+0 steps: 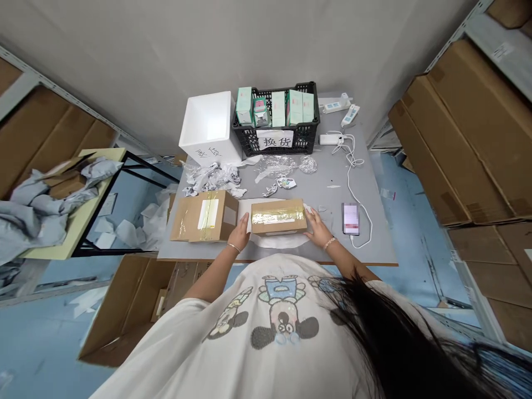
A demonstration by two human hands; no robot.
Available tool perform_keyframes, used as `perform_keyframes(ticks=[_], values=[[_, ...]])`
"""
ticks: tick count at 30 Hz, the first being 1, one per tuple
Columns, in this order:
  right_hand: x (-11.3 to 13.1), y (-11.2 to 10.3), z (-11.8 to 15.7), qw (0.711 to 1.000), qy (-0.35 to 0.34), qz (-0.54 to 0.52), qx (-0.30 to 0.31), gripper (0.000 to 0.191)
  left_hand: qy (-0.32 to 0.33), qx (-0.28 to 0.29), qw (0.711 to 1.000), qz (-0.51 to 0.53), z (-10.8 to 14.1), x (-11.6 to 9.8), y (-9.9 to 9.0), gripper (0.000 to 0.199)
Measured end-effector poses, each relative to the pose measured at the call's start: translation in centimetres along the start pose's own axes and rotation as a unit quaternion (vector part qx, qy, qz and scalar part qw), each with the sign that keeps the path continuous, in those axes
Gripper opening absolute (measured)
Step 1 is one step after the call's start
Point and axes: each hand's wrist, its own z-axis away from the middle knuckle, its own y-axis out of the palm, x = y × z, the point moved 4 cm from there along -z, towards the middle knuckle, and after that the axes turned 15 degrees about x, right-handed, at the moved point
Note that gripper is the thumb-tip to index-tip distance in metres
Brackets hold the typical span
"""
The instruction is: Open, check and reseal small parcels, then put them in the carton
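Both the left hand (240, 233) and right hand (318, 230) are held open, kinda bracketing the taped carton (278, 218) plopped on the gray table (380, 244). Behind that carton, crinkly plastic (276, 165) is scattered, then a black crate (305, 142) is stuffed with mint boxes (278, 108).

Hands (240, 234) beside taped carton (279, 216), grey table (332, 191), black crate (275, 119) behind
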Motion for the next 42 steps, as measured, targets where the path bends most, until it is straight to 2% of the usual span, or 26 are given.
perform_keyframes(ticks=[4,8,11,14,16,18,20,23,26,29,33,36,38,40,42], values=[[1.5,-0.4,-1.7,0.998,-0.029,-0.039,0.03,0.097,0.037,0.073,0.997,-0.011,-2.0,-0.7,0.3,0.093],[2.2,-1.1,-2.5,0.995,-0.014,-0.094,-0.014,0.091,0.055,0.064,0.994,0.066,-2.7,-1.6,-0.3,0.095],[2.6,-2.6,-2.8,0.99,0.01,-0.142,-0.001,0.087,-0.002,0.062,0.993,0.105,-3.3,-2.2,-2.5,0.08],[2.9,-4.4,-3.8,0.979,0.066,-0.186,0.047,0.072,-0.079,0.065,0.987,0.125,-4.7,-2.4,-5.3,0.063],[3.0,-5.0,-4.7,0.96,0.125,-0.234,0.086,0.062,-0.126,0.11,0.971,0.168,-6.1,-2.2,-6.1,0.062],[2.9,-4.8,-5.5,0.929,0.183,-0.291,0.138,0.057,-0.177,0.187,0.94,0.225,-7.1,-1.9,-5.5,0.067],[2.7,-3.8,-6.0,0.894,0.24,-0.33,0.187,0.056,-0.231,0.251,0.901,0.267,-7.6,-1.7,-4.0,0.071],[2.0,-2.2,-5.8,0.851,0.311,-0.356,0.227,0.055,-0.285,0.285,0.868,0.29,-7.6,-1.5,-1.7,0.072],[1.6,-0.9,-4.9,0.834,0.314,-0.383,0.243,0.052,-0.286,0.294,0.864,0.292,-7.0,-1.4,-0.3,0.072],[0.9,0.1,-2.8,0.851,0.285,-0.392,0.2,0.055,-0.263,0.274,0.876,0.298,-5.0,-0.6,0.5,0.075],[-0.4,2.2,2.5,0.915,0.227,-0.326,0.068,0.058,-0.187,0.19,0.934,0.237,0.4,0.3,1.4,0.07],[-0.1,5.2,6.3,0.953,0.142,-0.254,0.081,0.079,-0.139,0.189,0.948,0.217,4.7,-0.6,3.2,0.085],[0.6,6.9,7.7,0.959,0.116,-0.24,0.092,0.087,-0.096,0.208,0.951,0.209,6.3,-1.9,4.4,0.089],[1.5,7.9,8.1,0.954,0.113,-0.264,0.08,0.086,-0.075,0.217,0.953,0.195,6.9,-3.2,5.1,0.081],[2.2,7.7,7.8,0.946,0.122,-0.295,0.06,0.076,-0.116,0.201,0.956,0.177,6.7,-3.6,5.1,0.066]])
